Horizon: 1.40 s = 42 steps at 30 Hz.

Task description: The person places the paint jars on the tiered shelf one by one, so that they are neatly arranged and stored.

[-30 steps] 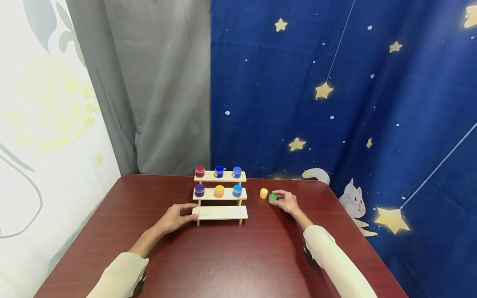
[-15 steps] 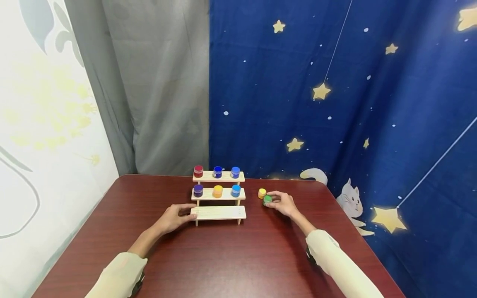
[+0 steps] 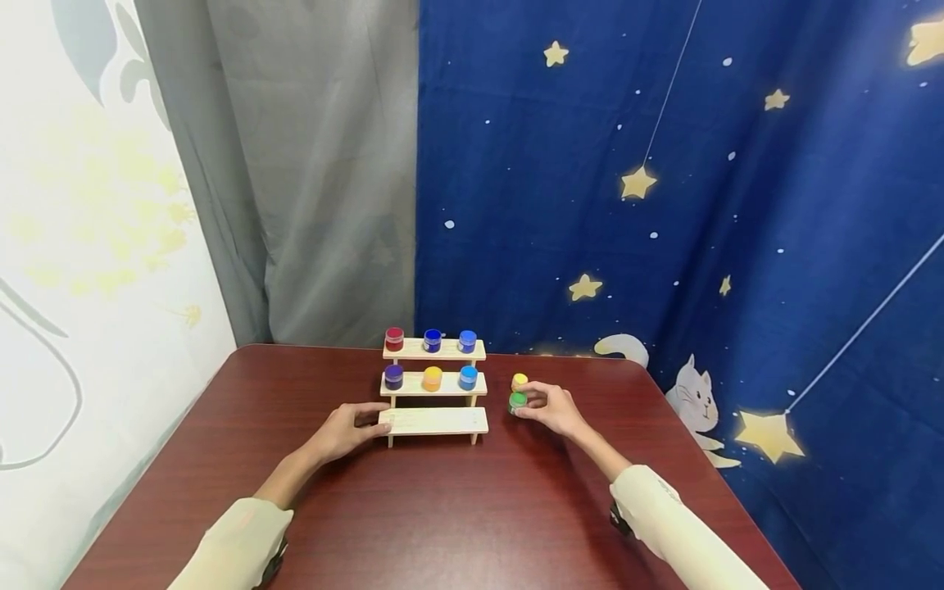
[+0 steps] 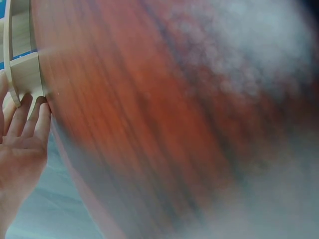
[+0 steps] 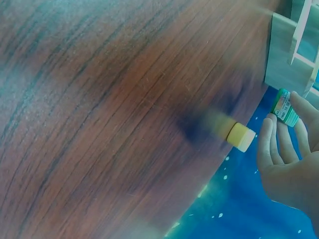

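Observation:
Between thumb and fingertips, my right hand (image 3: 553, 408) pinches a small green paint jar (image 3: 517, 401). A label faces outward on this jar in the right wrist view. Just behind it, a yellow paint jar (image 3: 519, 382) stands on the table, partly covered by the fingers. My left hand (image 3: 342, 432) grips the left end of a pale wooden three-step rack (image 3: 435, 422) at its lowest shelf. On the middle shelf sit a purple jar (image 3: 394, 377), an orange-yellow jar (image 3: 432, 378) and a light blue jar (image 3: 468, 378).
The top shelf bears a red jar (image 3: 394, 339), a dark blue jar (image 3: 432, 341) and a blue jar (image 3: 468, 342). The reddish-brown table (image 3: 442, 508) ends at a grey curtain (image 3: 332, 205) and a blue star-patterned curtain (image 3: 531, 164).
My right hand has carried the green jar left toward the rack, past the front of the yellow jar. The left hand keeps its grip on the rack.

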{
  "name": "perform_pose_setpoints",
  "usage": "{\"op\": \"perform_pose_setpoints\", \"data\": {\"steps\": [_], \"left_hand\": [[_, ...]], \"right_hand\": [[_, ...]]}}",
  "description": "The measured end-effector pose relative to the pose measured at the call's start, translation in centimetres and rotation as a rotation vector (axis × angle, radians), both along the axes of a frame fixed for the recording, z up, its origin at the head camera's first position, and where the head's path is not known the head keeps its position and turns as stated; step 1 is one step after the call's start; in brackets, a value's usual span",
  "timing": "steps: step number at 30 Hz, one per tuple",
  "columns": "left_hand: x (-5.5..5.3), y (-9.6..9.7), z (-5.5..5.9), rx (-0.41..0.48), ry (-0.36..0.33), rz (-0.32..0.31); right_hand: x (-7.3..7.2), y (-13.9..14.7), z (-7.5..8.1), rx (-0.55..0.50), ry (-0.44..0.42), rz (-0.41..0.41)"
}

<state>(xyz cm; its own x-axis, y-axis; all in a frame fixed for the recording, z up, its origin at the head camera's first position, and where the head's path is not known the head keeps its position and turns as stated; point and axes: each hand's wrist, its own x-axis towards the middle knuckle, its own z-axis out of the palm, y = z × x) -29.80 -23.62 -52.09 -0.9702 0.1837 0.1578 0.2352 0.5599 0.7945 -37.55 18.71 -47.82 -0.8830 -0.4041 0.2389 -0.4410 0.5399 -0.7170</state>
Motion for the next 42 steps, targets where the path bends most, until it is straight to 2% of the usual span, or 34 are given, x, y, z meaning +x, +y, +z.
{"op": "perform_pose_setpoints", "data": {"steps": [16, 20, 27, 42], "left_hand": [[0.2, 0.0, -0.1, -0.002, -0.002, 0.005], [0.2, 0.0, -0.1, 0.001, -0.002, 0.002], [0.1, 0.0, 0.0, 0.012, -0.006, 0.002], [0.1, 0.1, 0.0, 0.005, -0.020, 0.005]], "right_hand": [[1.6, -1.2, 1.0, 0.013, -0.006, 0.064], [1.6, -1.9, 1.3, 0.013, -0.017, 0.070], [1.8, -3.2, 1.7, 0.026, 0.013, 0.121], [1.8, -5.9, 1.7, 0.007, 0.036, 0.207]]}}
